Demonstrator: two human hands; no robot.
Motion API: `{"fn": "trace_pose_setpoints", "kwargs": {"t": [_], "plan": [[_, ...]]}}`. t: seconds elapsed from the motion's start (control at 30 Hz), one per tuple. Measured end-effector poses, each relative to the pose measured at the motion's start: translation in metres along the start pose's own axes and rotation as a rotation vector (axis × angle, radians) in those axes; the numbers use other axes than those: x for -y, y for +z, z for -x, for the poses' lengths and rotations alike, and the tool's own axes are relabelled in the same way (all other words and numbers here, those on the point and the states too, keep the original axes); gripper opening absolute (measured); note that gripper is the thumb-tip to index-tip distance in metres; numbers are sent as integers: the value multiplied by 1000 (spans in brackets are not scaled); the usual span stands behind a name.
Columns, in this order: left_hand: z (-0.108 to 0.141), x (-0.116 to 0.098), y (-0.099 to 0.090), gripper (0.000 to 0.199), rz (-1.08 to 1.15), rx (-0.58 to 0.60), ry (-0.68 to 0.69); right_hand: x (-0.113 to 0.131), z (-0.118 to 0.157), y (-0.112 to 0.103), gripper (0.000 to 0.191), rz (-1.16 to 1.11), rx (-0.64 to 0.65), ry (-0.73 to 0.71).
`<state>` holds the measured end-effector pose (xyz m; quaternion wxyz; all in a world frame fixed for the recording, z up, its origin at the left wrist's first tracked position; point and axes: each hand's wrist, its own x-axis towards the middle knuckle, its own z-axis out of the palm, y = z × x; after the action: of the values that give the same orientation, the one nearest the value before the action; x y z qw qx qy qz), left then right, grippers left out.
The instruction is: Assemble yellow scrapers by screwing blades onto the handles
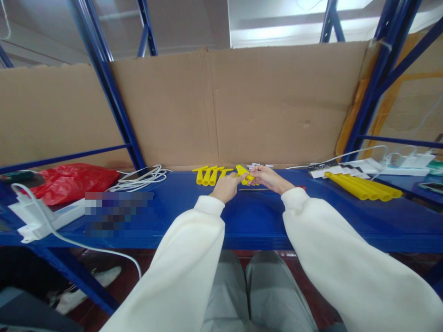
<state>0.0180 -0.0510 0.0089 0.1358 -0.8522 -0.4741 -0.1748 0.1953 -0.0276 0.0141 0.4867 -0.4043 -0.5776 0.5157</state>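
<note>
While the right hand (267, 178) is pinching a yellow tube (242, 170), pokes from the left hand (225, 187), its grip unclear, may be loosening it.

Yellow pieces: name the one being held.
The yellow piece between the left hand and right hand; the left row and right row lie on the blue surface.

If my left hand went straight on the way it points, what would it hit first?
Probably the yellow piece at your right hand; your left hand seems to touch it, though depth is unclear.

Red bag (78, 181) lies beside coiled white cable (145, 179)
</note>
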Motion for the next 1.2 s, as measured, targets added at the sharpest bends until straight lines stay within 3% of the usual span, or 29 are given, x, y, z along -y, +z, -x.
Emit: {"fn": "trace_pose_setpoints", "kwargs": {"t": [0.07,0.17,0.23,0.3,0.37,0.5,0.63,0.73,1.1,1.2], "plan": [[-1,3,1,51,79,-62,-12,3,-2,-2,17,-31,-35,-41],[-4,9,3,44,302,-254,-47,4,-8,-17,11,56,-155,-91],[-6,14,4,42,517,-379,-131,3,-14,-36,11,220,-366,-97],[-8,16,4,43,782,-429,-258,0,-17,-59,14,452,-578,-81],[-10,17,3,48,1038,-435,-386,-5,-19,-78,14,699,-657,-90],[-11,13,0,53,1332,-362,-586,-12,-15,-90,11,987,-572,46],[-9,8,-3,52,1414,-248,-720,-14,-12,-73,17,1199,-415,191],[-8,4,-5,52,1369,-164,-772,-14,-11,-61,23,1311,-327,184],[-8,7,7,52,985,-33,-645,-17,-15,-57,33,1442,-330,144],[-7,8,8,53,976,-26,-612,-18,-16,-56,31,1465,-324,96]]}}
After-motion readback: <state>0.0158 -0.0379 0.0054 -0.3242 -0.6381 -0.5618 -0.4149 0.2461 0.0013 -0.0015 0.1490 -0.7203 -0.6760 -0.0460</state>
